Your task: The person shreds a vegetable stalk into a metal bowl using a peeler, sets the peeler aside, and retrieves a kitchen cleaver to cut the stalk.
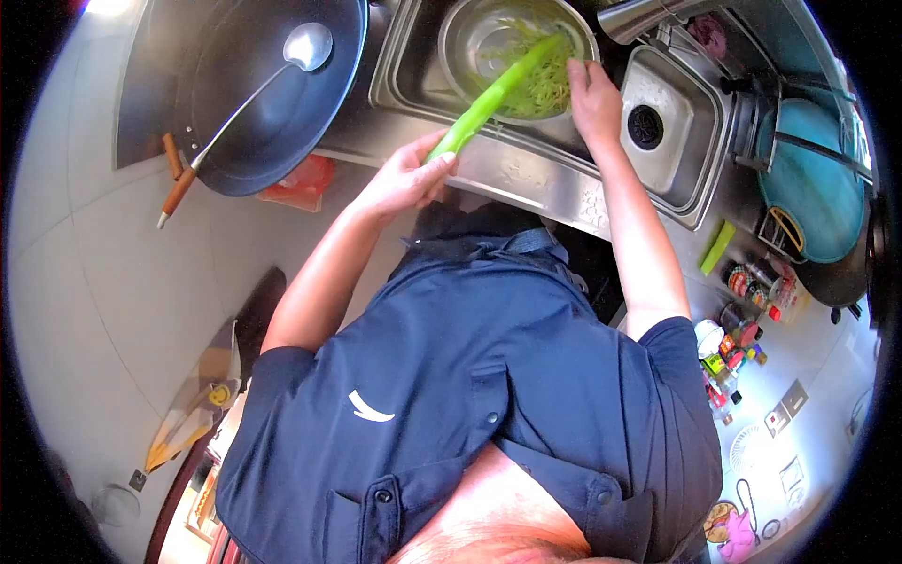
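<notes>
My left hand (415, 176) is closed around the lower end of a long, bright green celtuce stalk (493, 98), which looks peeled. The stalk slants up to the right, its far end above a metal bowl (455, 58). Thin green peelings (548, 86) lie in the bowl, mostly on its right side. Beside the stalk's far end, at the bowl's right rim, is my right hand (595, 99). Its fingers are bent together, and what they hold, if anything, is hidden.
The bowl sits in a steel sink (399, 80); a smaller basin (691, 117) lies to its right. At left is a dark wok (254, 113) with a ladle (307, 47). Another green piece (717, 247), several bottles (752, 282) and a teal board (810, 179) are at right.
</notes>
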Available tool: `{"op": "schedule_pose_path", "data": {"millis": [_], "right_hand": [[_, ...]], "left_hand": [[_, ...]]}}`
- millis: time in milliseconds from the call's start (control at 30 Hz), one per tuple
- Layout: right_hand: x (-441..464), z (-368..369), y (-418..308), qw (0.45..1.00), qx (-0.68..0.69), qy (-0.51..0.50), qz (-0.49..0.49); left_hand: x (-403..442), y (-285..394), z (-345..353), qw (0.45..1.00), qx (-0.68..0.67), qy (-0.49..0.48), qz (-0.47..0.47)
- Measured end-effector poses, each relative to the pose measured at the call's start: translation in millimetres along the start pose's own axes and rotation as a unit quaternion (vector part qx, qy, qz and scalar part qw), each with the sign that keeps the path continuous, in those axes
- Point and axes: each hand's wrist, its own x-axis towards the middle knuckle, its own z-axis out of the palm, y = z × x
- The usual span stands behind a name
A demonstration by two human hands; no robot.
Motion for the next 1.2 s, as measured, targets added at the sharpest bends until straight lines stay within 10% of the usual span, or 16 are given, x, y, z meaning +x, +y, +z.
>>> {"op": "schedule_pose_path", "data": {"millis": [333, 800, 1000, 1200], "right_hand": [[-65.9, -1.5, -69.4, 0.851, 0.439, -0.2, 0.207], [-79.5, 5.3, -77.7, 0.835, 0.43, -0.233, 0.252], [-37.1, 8.0, -31.2, 0.9, 0.361, -0.07, 0.233], [-17.4, 54.0, 38.6, 0.901, 0.331, -0.068, 0.273]], "left_hand": [[15.0, -6.9, 0.9, 0.988, -0.152, -0.016, -0.025], [21.2, 5.6, 12.1, 0.989, -0.144, 0.0, -0.026], [27.1, -17.9, -5.3, 0.958, -0.276, -0.034, -0.073], [16.9, -5.6, 3.3, 0.993, -0.113, 0.018, -0.022]]}}
